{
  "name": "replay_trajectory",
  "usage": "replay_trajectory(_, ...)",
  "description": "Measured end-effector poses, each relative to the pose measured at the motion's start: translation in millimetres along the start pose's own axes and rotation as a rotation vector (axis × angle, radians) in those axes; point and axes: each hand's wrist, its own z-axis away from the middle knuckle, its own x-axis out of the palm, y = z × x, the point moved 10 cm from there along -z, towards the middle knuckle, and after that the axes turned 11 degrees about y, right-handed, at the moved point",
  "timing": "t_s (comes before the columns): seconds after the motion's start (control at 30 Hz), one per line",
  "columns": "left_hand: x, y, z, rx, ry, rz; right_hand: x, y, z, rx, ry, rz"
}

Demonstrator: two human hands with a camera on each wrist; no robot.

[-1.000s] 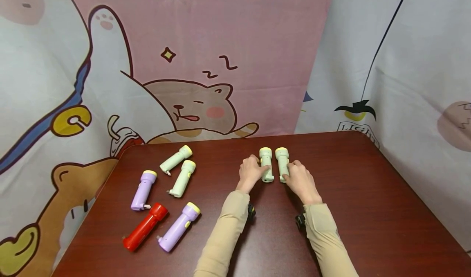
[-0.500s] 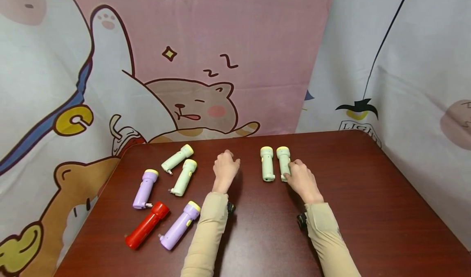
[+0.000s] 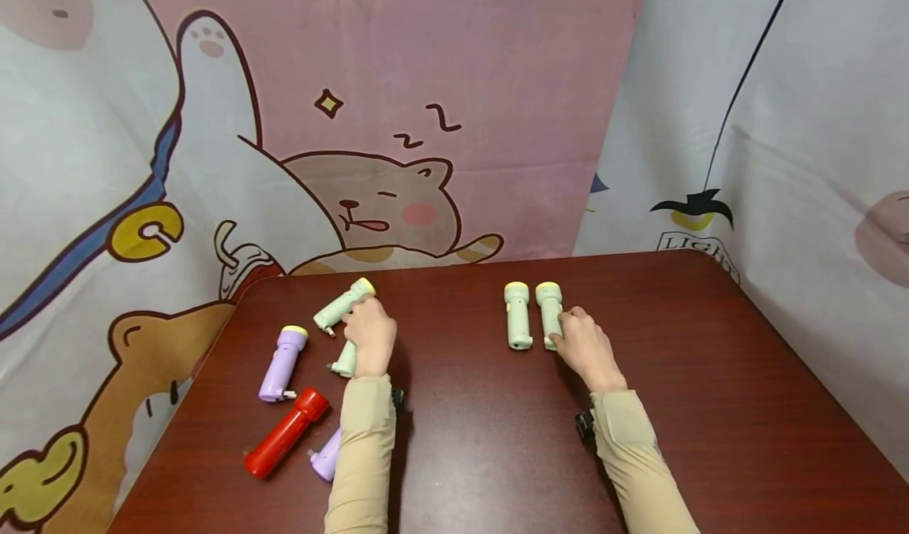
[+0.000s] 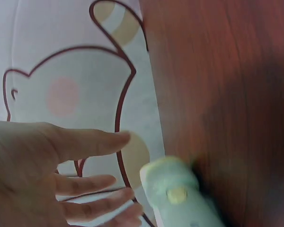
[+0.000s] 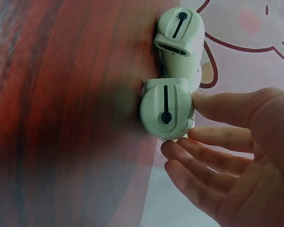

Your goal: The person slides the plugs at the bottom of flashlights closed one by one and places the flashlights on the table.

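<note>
My left hand (image 3: 372, 334), empty with fingers apart, has crossed to two green flashlights (image 3: 337, 311) near the far left corner of the table (image 3: 490, 447), leaving only my right hand (image 3: 585, 349) pinching another green flashlight (image 3: 550, 315) by the far edge.

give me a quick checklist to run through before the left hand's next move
1. Left hand free: ok, fingers extended, holding nothing.
2. Right hand on its green flashlight: ok, thumb and fingers grip the near end.
3. Neighbouring green flashlight alongside: ok, roughly parallel, with a gap between them.
4. Rear left green flashlight turned like that pair: not ok, it lies slanted.
5. Lower purple flashlight clear of the left sleeve: cannot tell, the sleeve hides part of it.
</note>
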Motion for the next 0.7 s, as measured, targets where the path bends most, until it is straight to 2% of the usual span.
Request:
replay_trajectory(0.23, 9.2, -35.3, -3.0, -0.126, -0.209, -0.077, -2.2, -0.8, 0.1, -0.002, 0.008, -0.008)
replay_trajectory(0.37, 15.0, -45.0, -1.8, -0.127, -0.287, -0.107, -2.5, -0.4, 0.0, -0.003, 0.012, -0.01)
replay_trajectory(0.53, 20.5, -51.5, -0.2, -0.135, -0.321, -0.097, -1.0, 0.3, 0.4, 0.001, 0.002, -0.013)
replay_trajectory(0.7, 22.0, -53.4, -1.2, -0.137, -0.285, -0.08, -0.8, 0.4, 0.6, 0.003, -0.002, -0.014)
